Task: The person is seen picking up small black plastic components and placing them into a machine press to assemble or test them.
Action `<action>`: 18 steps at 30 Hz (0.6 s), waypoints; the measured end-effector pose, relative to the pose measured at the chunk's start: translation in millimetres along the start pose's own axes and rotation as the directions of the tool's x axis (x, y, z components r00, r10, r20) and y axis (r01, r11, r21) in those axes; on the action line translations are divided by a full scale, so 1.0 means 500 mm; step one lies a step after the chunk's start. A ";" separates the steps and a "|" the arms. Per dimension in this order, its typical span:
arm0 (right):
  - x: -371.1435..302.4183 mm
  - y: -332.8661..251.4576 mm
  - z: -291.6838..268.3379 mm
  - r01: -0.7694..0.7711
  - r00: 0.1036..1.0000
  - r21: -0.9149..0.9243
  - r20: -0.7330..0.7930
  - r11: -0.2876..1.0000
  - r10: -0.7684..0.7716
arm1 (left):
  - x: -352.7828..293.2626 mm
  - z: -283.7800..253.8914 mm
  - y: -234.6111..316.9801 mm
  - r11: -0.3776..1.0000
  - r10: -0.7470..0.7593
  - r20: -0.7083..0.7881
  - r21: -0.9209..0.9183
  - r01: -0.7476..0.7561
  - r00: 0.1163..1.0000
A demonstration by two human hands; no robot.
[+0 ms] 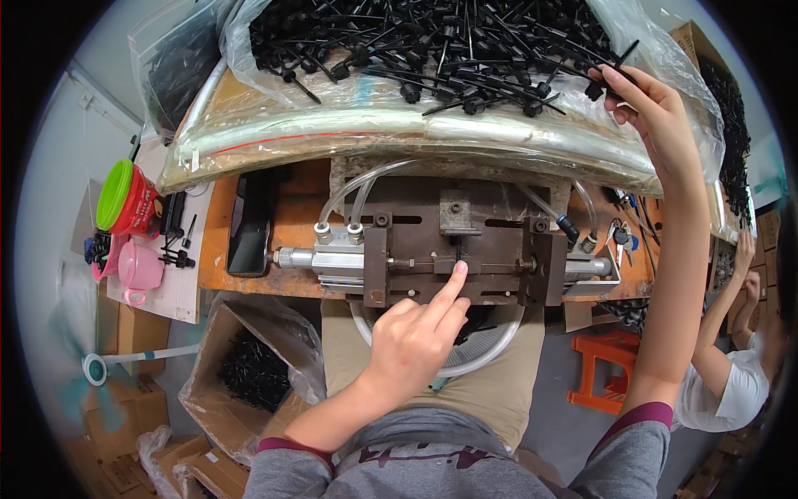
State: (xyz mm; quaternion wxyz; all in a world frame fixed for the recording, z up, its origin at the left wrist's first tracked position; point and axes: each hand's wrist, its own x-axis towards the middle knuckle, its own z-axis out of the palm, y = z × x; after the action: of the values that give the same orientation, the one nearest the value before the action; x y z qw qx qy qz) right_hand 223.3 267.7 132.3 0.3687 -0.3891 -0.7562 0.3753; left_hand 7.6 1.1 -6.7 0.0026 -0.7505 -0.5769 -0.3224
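Note:
With its index finger stretched out, my left hand touches the middle of a brown metal fixture, just below a small bracket. The fingertip rests at a small dark piece in the slot, mostly hidden. My right hand is raised at the far right, over the edge of a plastic-lined heap of black plastic pieces with thin stems and knobbed heads. Between its thumb and fingers it pinches one such black plastic piece.
Metal cylinders with clear hoses flank the fixture. A phone-like black slab lies on the orange bench, with keys opposite. Left are a pink cup and red bucket; below, a carton. Another person sits right.

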 end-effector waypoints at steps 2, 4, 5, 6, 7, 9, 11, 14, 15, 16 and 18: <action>-0.010 0.000 0.003 -0.019 0.999 0.104 -0.026 0.994 0.022 | -0.002 -0.001 -0.002 1.000 -0.002 0.008 0.001 0.002 1.000; -0.015 0.001 0.008 -0.027 0.999 0.167 -0.041 0.986 0.035 | 0.002 -0.010 -0.002 1.000 -0.007 0.033 -0.010 0.007 0.999; -0.019 0.002 0.007 -0.029 0.998 0.178 -0.048 0.984 0.039 | 0.006 -0.016 0.000 1.000 -0.007 0.049 -0.018 0.008 0.999; -0.023 0.003 0.006 -0.031 0.998 0.188 -0.056 0.982 0.042 | 0.014 -0.026 0.003 0.999 -0.017 0.052 -0.029 0.019 0.998; -0.024 0.009 0.004 -0.038 0.996 0.224 -0.067 0.974 0.054 | 0.025 -0.038 0.008 0.999 -0.027 0.055 -0.041 0.030 0.998; -0.022 0.027 -0.006 -0.045 0.993 0.292 -0.093 0.955 0.076 | 0.034 -0.046 0.014 0.991 -0.033 0.033 -0.128 0.037 0.999; -0.035 0.026 -0.007 -0.016 0.992 0.375 -0.112 0.927 0.063 | 0.034 -0.050 0.020 0.964 -0.042 -0.013 -0.265 0.037 0.999; -0.119 -0.030 0.086 -0.017 0.988 0.475 -0.129 0.880 0.089 | 0.037 -0.042 0.020 0.929 -0.066 -0.257 -0.368 -0.034 0.964; -0.163 -0.051 0.136 -0.047 0.985 0.504 -0.118 0.862 0.123 | 0.039 -0.041 0.018 0.952 -0.029 -0.310 -0.299 -0.068 0.950; -0.203 -0.063 0.177 -0.055 0.987 0.467 -0.109 0.882 0.119 | 0.044 -0.044 0.020 0.967 0.015 -0.358 -0.231 -0.104 0.934; -0.272 -0.076 0.248 -0.094 0.988 0.444 -0.070 0.891 0.139 | 0.048 -0.039 0.033 0.977 0.047 -0.432 -0.166 -0.131 0.901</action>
State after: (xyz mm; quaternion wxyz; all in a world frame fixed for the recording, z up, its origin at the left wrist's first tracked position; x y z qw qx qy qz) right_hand 164.1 99.5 73.1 0.4610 -0.3590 -0.6079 0.5376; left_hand 15.4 8.9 26.5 0.0710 -0.6845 -0.4936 -0.5317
